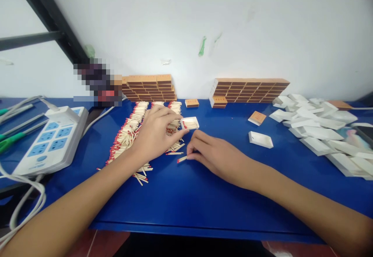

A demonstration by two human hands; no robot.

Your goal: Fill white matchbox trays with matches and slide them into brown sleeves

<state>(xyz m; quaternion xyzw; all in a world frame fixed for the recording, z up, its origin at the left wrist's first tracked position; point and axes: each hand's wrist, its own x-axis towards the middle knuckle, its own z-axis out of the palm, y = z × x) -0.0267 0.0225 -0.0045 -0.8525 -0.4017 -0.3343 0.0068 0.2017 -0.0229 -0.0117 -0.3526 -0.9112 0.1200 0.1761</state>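
My left hand (159,132) grips a small white matchbox tray (190,118) between thumb and fingers, with a layer of red-tipped matches inside it. Just to the right and nearer to me, my right hand (208,152) pinches matches (182,159) by their plain ends, heads pointing left; how many is hard to make out. Beneath and beyond my left hand spreads a large heap of loose matches (125,142) with red heads. A white tray (260,139) lies on the blue table to the right, with an orange matchbox cover (257,118) behind it.
Stacked matchboxes (148,88) stand against the wall at left, and another stack (252,90) at right. A single matchbox (192,103) lies between them. White trays (317,123) pile up at far right. At left are a power strip (55,140), cables and green-handled tools (13,142).
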